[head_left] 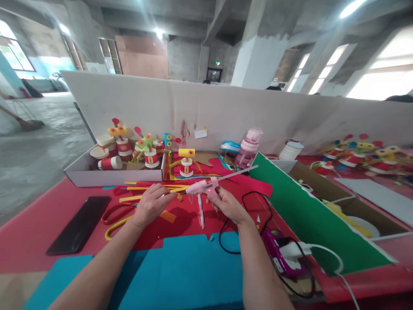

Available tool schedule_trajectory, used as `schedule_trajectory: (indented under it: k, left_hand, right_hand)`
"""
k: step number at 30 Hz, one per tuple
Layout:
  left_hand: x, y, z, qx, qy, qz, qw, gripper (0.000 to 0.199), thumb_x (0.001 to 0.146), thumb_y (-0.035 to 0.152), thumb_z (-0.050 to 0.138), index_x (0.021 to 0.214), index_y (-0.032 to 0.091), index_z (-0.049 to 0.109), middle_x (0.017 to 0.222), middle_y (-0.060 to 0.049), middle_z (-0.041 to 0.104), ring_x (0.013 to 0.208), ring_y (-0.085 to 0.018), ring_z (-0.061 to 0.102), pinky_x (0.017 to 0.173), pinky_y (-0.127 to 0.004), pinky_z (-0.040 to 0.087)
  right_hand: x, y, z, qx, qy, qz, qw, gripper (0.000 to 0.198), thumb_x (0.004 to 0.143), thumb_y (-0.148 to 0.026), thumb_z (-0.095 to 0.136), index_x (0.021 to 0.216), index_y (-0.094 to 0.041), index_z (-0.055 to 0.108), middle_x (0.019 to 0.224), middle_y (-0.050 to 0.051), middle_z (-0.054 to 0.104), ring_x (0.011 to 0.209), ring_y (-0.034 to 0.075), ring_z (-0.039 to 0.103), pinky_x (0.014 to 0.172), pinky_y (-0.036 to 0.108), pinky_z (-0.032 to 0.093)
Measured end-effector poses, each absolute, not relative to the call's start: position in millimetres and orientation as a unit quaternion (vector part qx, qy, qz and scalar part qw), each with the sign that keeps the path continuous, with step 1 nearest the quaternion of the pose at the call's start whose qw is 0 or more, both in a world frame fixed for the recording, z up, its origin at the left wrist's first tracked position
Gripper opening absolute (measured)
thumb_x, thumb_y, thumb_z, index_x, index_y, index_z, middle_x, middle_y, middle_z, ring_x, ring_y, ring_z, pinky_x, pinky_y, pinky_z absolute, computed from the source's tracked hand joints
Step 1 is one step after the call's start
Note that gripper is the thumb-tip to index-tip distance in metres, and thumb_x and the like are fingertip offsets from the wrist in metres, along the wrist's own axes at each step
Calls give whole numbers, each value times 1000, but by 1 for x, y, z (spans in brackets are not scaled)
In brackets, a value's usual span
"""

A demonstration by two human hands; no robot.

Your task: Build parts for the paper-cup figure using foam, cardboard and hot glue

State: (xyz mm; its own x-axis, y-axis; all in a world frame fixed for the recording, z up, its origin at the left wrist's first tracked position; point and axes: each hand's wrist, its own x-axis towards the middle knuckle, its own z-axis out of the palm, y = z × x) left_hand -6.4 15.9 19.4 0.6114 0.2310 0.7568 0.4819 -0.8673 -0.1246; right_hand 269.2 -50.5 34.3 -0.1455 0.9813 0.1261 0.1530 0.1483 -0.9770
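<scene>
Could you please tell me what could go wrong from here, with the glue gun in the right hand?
The left hand is close to the nozzle of the glue gun; if hot, it might burn. The black cord shows on both sides of the right forearm, so it could snag.

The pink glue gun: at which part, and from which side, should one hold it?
Probably by its handle, from the right, where the right hand holds the pink glue gun: the handle juts down from the body, while the nozzle, possibly hot, points towards the left hand.
</scene>
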Motion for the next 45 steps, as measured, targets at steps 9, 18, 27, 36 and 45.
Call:
schedule_trajectory:
  k: [9,18,27,36,45]
  left_hand:
    - [-6,15,19,-882,-205,-396,152,15,87,16,56,97,21,67,80,-5,64,75,-15,55,70,-30,44]
    - [-5,14,20,-883,-208,-388,161,17,88,17,54,99,20,67,78,-5,64,74,-15,55,69,-31,46]
    - [-4,14,19,-869,-214,-428,124,17,89,20,54,97,20,69,80,-5,66,74,-15,56,71,-31,48]
    - [6,6,18,-816,-237,-527,2,16,86,16,57,96,20,70,82,-5,67,75,-14,58,67,-28,50]
    - [-1,10,22,-753,-301,-585,-27,13,84,17,60,92,20,70,82,-5,69,76,-15,60,71,-29,50]
  right_hand:
    - [269,-49,31,-465,-612,451,453,31,83,-47,59,99,-21,56,72,-2,55,52,10,42,49,22,34]
    - [270,-47,31,-470,-623,436,448,34,83,-48,58,104,-21,56,72,-2,56,53,10,44,51,23,36]
    - [274,-47,31,-452,-565,494,482,38,80,-48,62,99,-17,53,79,1,62,49,7,42,45,21,33]
    - [264,-39,17,-441,-509,560,483,37,74,-50,68,81,-18,50,70,-3,60,43,4,43,42,19,36]
    - [292,-27,5,-600,-489,440,455,41,78,-58,56,78,-17,59,65,1,61,56,13,56,52,24,42]
